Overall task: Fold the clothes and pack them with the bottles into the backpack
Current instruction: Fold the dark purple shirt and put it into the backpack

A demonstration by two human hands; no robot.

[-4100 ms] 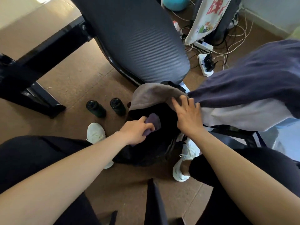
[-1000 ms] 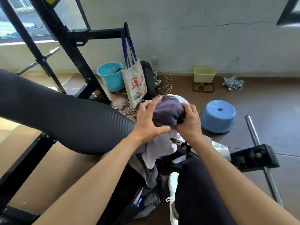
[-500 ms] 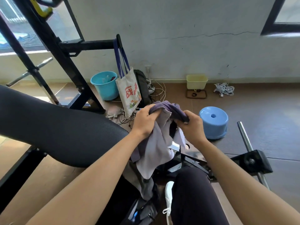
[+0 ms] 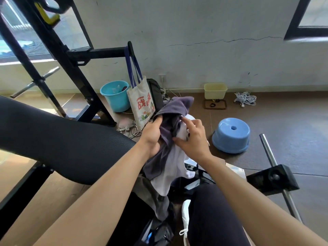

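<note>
head view: black bench pad on the left, left hand gripping the purple and white clothes up in the air, right hand pinching their white part, backpack on the floor below, blue stool off right.

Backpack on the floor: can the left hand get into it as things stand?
Probably not yet. The left hand grips the purple and white garment with the right hand, and that garment, plus a grey cloth, hangs over the backpack below.
</note>
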